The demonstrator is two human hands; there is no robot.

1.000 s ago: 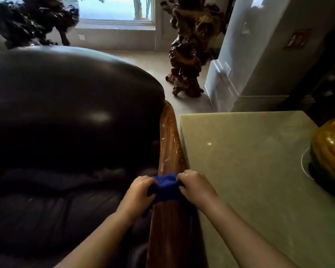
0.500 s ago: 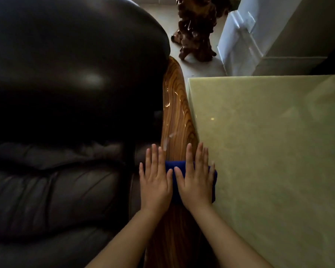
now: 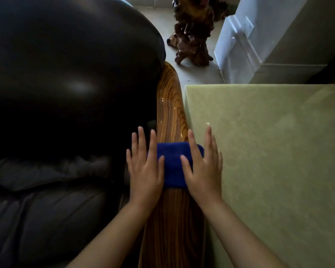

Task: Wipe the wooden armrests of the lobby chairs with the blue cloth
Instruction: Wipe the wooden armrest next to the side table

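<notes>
A folded blue cloth lies across the glossy wooden armrest of a dark leather chair. My left hand rests flat on the cloth's left end, fingers spread and pointing away from me. My right hand lies flat on the cloth's right end, its outer fingers reaching over the edge of the green stone table. Neither hand grips the cloth; both press on it with open palms. The armrest runs from the bottom of the view up to the chair's back.
The green stone table stands tight against the armrest on the right. A dark carved root sculpture stands on the tiled floor beyond the armrest. A white pillar base rises at the upper right.
Both hands went from bunching the cloth in closed fingers to lying flat on it, then slid apart, baring the cloth's middle. My view tilted further down.
</notes>
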